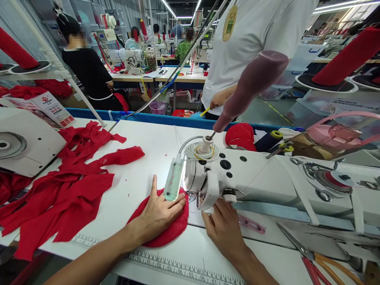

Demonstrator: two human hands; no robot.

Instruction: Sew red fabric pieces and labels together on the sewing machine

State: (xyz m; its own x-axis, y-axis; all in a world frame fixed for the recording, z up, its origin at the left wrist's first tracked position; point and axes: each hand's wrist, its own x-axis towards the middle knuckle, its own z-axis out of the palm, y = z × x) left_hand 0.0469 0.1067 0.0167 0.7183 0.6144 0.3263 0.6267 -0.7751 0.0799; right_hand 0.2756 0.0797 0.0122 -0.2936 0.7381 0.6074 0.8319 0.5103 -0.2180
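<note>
My left hand lies flat on a rounded red fabric piece, thumb stretched out and fingers reaching toward the needle area. The fabric's right edge lies beside the presser foot of a white sewing machine. My right hand is below the machine head, to the right of the fabric and apart from it. Its fingers are bent and their tips are partly hidden by the head, so I cannot tell whether they grip anything. A clear greenish guard hangs over my left fingers.
Red fabric scraps lie at left beside another machine. Scissors and a pink thread snipper lie at right. A mauve-handled screwdriver stands on the machine. A person in a white shirt stands across the table.
</note>
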